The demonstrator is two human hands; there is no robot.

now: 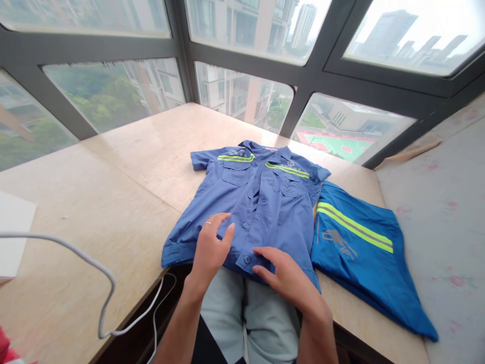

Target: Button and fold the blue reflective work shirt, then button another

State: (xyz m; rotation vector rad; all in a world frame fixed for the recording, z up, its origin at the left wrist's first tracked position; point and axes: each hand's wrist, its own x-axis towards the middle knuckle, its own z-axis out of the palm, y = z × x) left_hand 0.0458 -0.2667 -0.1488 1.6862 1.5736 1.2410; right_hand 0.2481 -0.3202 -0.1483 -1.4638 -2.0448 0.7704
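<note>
A blue short-sleeved work shirt lies spread out, front side up, with its collar toward the windows. Yellow-green reflective stripes cross its chest above two flap pockets, and its front is partly unbuttoned. Over the lower left part of the shirt is my left hand, thumb and fingers apart, holding nothing. My right hand hovers at the lower front edge by the bottom button, its thumb and fingers also apart. Whether the fingertips touch the cloth I cannot tell.
A folded brighter blue garment with a reflective stripe lies right of the shirt, near the wallpapered wall. A white cable loops across the left of the beige sill, near a white box. Framed windows stand behind.
</note>
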